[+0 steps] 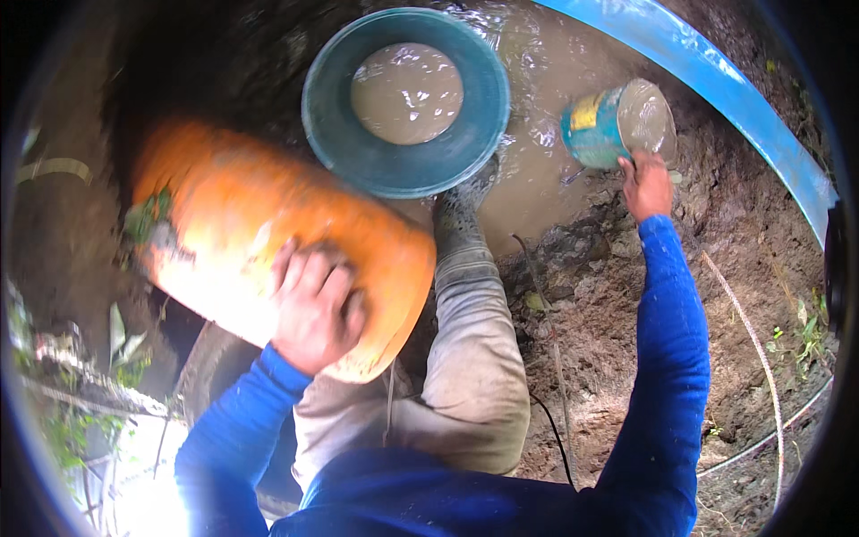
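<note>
Barrel [215,233] at left, basin [333,121] ahead at centre, can [595,132] to its right, pool [535,116] between those two

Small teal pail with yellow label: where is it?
Head view, upper right: the small teal pail is in the right hand, between the round teal basin and the curved blue band.

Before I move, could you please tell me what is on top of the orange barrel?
The left hand rests on the barrel, and leaves show at its left end. The patch under that hand is covered.
</note>
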### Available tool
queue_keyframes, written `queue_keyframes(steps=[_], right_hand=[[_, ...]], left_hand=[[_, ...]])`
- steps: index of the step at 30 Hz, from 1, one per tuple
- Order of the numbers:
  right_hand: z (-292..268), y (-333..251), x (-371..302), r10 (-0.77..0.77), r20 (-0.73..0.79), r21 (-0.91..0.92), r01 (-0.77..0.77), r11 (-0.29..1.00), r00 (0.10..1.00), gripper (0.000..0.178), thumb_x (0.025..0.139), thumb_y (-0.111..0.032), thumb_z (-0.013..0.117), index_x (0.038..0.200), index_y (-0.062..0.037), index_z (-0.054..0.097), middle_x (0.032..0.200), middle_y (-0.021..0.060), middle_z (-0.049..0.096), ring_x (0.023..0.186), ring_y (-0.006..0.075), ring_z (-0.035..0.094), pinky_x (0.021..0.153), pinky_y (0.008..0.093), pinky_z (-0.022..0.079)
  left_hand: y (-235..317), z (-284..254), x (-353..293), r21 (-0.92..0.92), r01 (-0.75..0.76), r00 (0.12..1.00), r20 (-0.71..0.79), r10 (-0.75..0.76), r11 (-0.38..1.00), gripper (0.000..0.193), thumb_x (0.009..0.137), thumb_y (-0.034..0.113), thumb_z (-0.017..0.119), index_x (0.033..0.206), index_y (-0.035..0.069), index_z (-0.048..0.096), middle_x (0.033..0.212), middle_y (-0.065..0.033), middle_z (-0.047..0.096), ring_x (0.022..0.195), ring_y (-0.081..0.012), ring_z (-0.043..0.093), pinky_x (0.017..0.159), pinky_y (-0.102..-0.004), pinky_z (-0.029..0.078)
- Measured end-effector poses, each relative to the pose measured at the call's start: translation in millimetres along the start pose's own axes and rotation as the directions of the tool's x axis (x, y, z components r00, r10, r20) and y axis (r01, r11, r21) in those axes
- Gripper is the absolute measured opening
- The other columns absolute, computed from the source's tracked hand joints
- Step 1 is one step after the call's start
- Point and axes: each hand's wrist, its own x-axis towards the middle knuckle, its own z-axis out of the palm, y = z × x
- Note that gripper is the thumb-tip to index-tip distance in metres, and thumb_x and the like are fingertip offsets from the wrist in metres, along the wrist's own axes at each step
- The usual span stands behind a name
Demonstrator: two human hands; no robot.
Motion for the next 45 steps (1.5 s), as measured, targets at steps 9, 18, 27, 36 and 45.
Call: queue_keyframes(steps=[9,18,27,36,45], right_hand=[[-126,-93,-70,-0.444,0.263,0.024,0.454,0.891,0.857,0.013,0.097,-0.021,0.074,0.095,-0.0088,0.068,0.100,0.0143,0.073,0.107,0.0402,0.068,0.090,0.0516,0.058],[-164,-206,-54,-0.620,0.553,0.075,0.708,0.703,0.557,0.031,0.105,-0.036,0.064,0.097,-0.0079,0.075,0.101,0.0149,0.078,0.107,0.0370,0.072,0.090,0.0526,0.058],[-179,-257,-25,-0.499,0.756,0.068,0.706,0.705,0.425,0.036,0.108,-0.041,0.060,0.111,-0.0122,0.081,0.107,0.0187,0.079,0.113,0.0416,0.073,0.096,0.0561,0.057],[-231,-293,1,-0.352,0.899,0.093,0.670,0.736,0.262,0.043,0.107,-0.045,0.062,0.121,-0.0080,0.079,0.117,0.0238,0.078,0.115,0.0450,0.072,0.102,0.0563,0.055],[-252,-320,18,-0.260,0.965,0.211,0.556,0.804,0.010,0.050,0.110,-0.048,0.060,0.124,-0.0024,0.077,0.113,0.0199,0.079,0.106,0.0372,0.075,0.094,0.0510,0.058]], left_hand=[[-8,4,-11,-0.007,-0.030,0.999,-0.030,0.030,1.000,0.030,0.087,0.025,0.073,0.112,0.008,0.071,0.121,-0.0138,0.066,0.126,-0.0337,0.062,0.126,-0.0572,0.037],[-12,5,-14,-0.029,-0.058,0.991,-0.122,0.054,0.998,0.031,0.087,0.026,0.072,0.112,0.008,0.072,0.117,-0.0120,0.068,0.126,-0.0331,0.063,0.124,-0.0532,0.040],[-17,16,-19,-0.030,-0.075,0.977,-0.201,0.067,0.997,0.036,0.087,0.031,0.074,0.114,0.008,0.076,0.119,-0.0133,0.069,0.126,-0.0330,0.062,0.124,-0.0535,0.039],[-17,17,-19,-0.038,-0.063,0.988,-0.143,0.057,0.997,0.041,0.088,0.034,0.074,0.119,0.008,0.076,0.122,-0.0132,0.068,0.129,-0.0330,0.060,0.125,-0.0548,0.037],[-18,18,-19,-0.084,-0.075,0.985,-0.160,0.061,0.994,0.042,0.088,0.033,0.074,0.122,0.008,0.075,0.125,-0.0134,0.068,0.129,-0.0333,0.060,0.127,-0.0554,0.035]])
